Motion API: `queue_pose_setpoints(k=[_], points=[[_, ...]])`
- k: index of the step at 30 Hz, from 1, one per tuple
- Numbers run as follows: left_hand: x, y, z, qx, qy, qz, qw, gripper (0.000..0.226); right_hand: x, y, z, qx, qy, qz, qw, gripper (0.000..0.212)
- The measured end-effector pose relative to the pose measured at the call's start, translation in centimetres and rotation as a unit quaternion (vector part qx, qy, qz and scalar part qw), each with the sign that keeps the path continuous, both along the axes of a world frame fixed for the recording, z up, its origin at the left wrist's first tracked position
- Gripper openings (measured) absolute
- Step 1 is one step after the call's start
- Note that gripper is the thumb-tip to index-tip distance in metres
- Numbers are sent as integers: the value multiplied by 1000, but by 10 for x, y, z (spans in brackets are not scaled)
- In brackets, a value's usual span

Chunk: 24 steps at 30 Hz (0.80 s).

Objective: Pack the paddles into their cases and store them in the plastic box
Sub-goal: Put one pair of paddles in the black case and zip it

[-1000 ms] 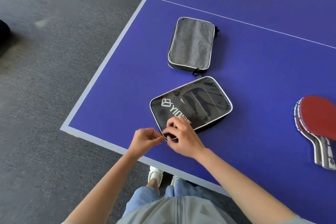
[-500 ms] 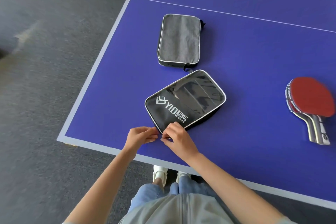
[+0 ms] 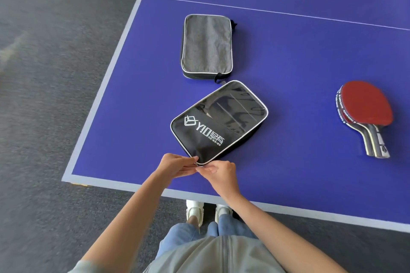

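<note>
Both hands meet at the near corner of the black case [image 3: 218,123], which lies flat on the table [image 3: 310,55] close to its near edge. Left hand [image 3: 176,165] pinches the corner fabric, fingertips on the piping. Right hand [image 3: 220,173] is curled tight at the same corner, thumb and forefinger nipped on something small, most likely the zip pull; the pull itself is too small to confirm.

Key relation: the case runs away from the grip, long axis diagonal, near-left corner to far-right. So the zip track leads off from the hands up either edge, and the body of the case lies beyond and right of the pinch. Right hand is better placed to run along the right edge while left anchors the corner.

Contents: the clear window shows dark shapes inside, cannot tell if it is a paddle. Grey case [image 3: 207,45] lies just beyond the black one, nearly touching, looks zipped; contents hidden. Two paddles [image 3: 363,115], stacked red face up, sit well apart to the right, handles pointing near-right, nearer the right hand. No plastic box in view.

Judgement: early stage, zip being worked, paddles not yet packed.
</note>
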<state>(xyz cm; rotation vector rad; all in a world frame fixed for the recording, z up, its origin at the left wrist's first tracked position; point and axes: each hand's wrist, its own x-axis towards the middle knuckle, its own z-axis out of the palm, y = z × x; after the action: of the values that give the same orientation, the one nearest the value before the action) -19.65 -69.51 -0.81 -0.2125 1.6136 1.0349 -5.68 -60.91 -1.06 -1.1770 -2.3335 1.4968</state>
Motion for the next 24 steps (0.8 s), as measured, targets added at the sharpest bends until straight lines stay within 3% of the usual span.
queue_pose_setpoints(k=[5, 7, 17, 20, 24], points=[[0, 1, -2, -13, 48, -28, 998, 25, -3, -8, 0, 25, 2, 3, 1000, 17], [0, 1, -3, -16, 69, -29, 997, 23, -5, -10, 0, 84, -5, 50, 995, 21], [6, -3, -6, -1, 121, 2, 993, 18, 6, 24, 14, 299, 12, 245, 922, 28], [9, -5, -6, 6, 146, -6, 989, 18, 15, 49, 16, 316, 8, 265, 911, 33], [6, -5, -1, -1, 189, -21, 982, 18, 15, 77, 16, 263, -26, 220, 939, 32]])
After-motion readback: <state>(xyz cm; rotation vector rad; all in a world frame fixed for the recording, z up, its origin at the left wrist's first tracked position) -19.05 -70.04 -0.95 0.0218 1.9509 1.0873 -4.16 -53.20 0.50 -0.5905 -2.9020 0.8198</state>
